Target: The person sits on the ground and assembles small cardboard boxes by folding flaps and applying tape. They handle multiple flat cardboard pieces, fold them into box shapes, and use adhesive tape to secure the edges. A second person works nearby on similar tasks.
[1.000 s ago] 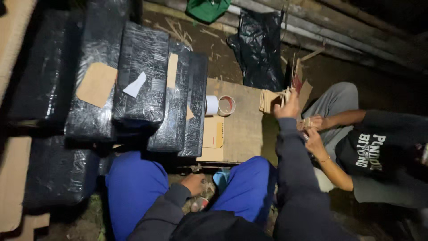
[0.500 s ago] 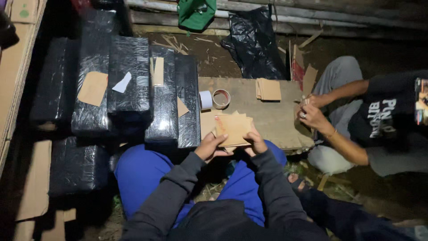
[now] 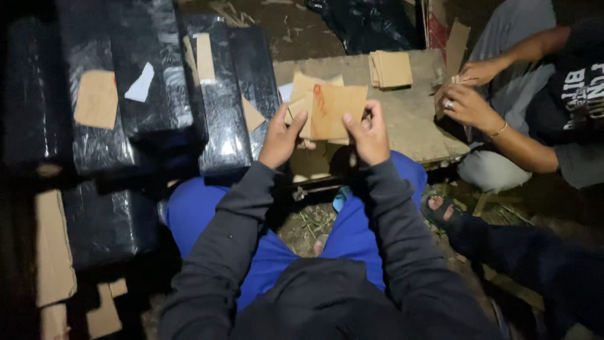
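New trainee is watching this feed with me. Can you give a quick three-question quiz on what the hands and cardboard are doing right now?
1. True or false: both hands of the wearer hold cardboard pieces.
2. Where does the stack of cardboard squares lie: A on the board, B on a black bundle, C on the ground?
3. What marks the top piece?

Key
1. True: left hand and right hand grip the cardboard pieces.
2. A: the stack lies on the board.
3. A red mark.
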